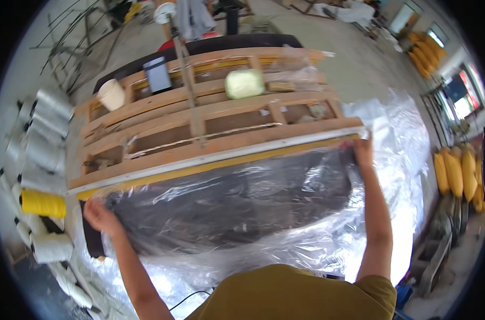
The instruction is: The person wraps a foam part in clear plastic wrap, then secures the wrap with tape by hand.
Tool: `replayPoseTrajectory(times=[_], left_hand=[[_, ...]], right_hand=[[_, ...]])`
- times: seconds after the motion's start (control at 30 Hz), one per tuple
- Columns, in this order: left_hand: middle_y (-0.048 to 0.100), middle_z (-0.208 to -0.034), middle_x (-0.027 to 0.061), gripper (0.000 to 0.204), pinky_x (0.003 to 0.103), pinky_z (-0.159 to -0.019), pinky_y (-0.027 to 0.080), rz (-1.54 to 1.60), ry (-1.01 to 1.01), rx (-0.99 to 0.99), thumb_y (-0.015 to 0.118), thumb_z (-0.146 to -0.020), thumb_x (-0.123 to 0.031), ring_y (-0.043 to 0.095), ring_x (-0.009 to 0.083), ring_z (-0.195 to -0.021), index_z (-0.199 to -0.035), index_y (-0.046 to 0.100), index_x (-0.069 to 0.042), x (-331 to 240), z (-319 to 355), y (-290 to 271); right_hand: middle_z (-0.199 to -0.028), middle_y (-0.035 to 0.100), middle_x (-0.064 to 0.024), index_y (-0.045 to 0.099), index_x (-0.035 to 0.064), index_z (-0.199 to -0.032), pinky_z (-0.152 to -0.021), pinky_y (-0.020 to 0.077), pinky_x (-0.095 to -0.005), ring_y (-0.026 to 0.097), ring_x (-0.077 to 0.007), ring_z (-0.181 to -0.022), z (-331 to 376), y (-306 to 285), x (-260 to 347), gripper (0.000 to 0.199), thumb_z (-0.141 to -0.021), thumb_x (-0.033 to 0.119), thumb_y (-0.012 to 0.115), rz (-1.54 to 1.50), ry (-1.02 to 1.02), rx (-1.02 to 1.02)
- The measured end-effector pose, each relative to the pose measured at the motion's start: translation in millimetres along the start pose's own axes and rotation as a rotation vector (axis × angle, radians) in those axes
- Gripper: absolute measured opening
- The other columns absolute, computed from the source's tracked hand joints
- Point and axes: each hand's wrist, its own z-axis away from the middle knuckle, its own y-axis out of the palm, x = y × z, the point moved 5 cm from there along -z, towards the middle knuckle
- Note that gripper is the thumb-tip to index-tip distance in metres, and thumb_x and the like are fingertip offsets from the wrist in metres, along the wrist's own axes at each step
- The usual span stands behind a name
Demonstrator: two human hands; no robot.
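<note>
Clear plastic sheet (317, 234) spreads over a long dark padded piece (226, 197) in front of me, wrinkled and shiny. My left hand (100, 217) is at its left end, fingers closed on the sheet's edge. At the far right corner, beside the end of a white strip (226, 156), my right hand (363, 153) grips the sheet too; its fingertips are partly hidden. Both arms reach wide apart. A yellow strip (215, 166) runs between the white strip and the dark piece.
Beyond lies a wooden frame (215, 117) bearing a pale green bundle (244, 84), a cream roll (111, 95) and a grey-blue box (157, 74). White spools (45, 149) and a yellow spool (43, 203) line the left. Stuffed yellow sacks (456, 170) stand at right.
</note>
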Motion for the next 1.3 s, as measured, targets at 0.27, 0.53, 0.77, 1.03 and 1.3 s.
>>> replayPoseTrajectory(times=[0.27, 0.53, 0.77, 1.03, 1.3], left_hand=[[0.060, -0.089, 0.0147, 0.022, 0.041, -0.083, 0.042, -0.452, 0.637, 0.813, 0.050, -0.089, -0.023, 0.055, 0.0320, -0.093, -0.092, 0.058, -0.004, -206.2, 82.6, 33.7], [0.063, -0.093, 0.0155, 0.017, 0.043, -0.077, 0.047, -0.902, 0.254, 0.479, 0.060, -0.080, -0.015, 0.059, 0.0346, -0.087, -0.093, 0.062, -0.004, -54.7, 53.8, -79.9], [0.058, -0.094, 0.0116, 0.013, 0.043, -0.073, 0.043, 0.277, 0.410, 1.108, 0.061, -0.080, -0.014, 0.057, 0.0295, -0.089, -0.090, 0.056, -0.007, -369.4, 307.2, 140.2], [0.063, -0.080, 0.0067, 0.012, 0.027, -0.068, 0.048, -0.036, -0.162, 1.159, 0.058, -0.087, -0.013, 0.059, 0.0157, -0.072, -0.091, 0.064, -0.003, -158.6, 162.5, 17.0], [0.061, -0.083, 0.0180, 0.015, 0.044, -0.065, 0.046, -0.731, 0.200, 0.365, 0.050, -0.089, -0.017, 0.058, 0.0401, -0.077, -0.091, 0.056, -0.004, -33.4, 34.5, -27.0]], right_hand=[[-0.077, 0.057, -0.0010, 0.057, 0.0033, -0.103, -0.067, 0.0438, -0.0240, 0.052, -0.0096, -0.070, 71.3, -5.3, 84.4, 0.018, -0.085, 0.010, 0.059, 0.097, -0.205, 0.008], [-0.063, 0.058, -0.0092, 0.056, 0.0036, -0.086, -0.054, 0.0449, -0.0320, 0.059, -0.0248, -0.058, 228.3, 81.9, 201.2, 0.007, -0.084, 0.010, 0.058, -0.094, -0.133, 0.312], [-0.093, 0.061, -0.0139, 0.058, 0.0036, -0.091, -0.077, 0.0458, -0.0338, 0.058, -0.0288, -0.089, 205.0, 70.7, 240.9, 0.013, -0.079, 0.005, 0.059, -0.115, -0.537, 0.519], [-0.134, 0.040, -0.0191, 0.050, 0.0049, -0.122, -0.097, 0.0240, -0.0649, 0.034, -0.0321, -0.128, 189.8, -20.6, 138.0, 0.059, -0.077, 0.042, 0.061, 1.029, -0.509, 0.314], [-0.132, 0.045, -0.0082, 0.050, 0.0125, -0.122, -0.094, 0.0257, -0.0657, 0.038, -0.0284, -0.125, 162.6, 60.1, 184.6, 0.051, -0.082, 0.043, 0.058, 0.799, -0.554, 0.059]])
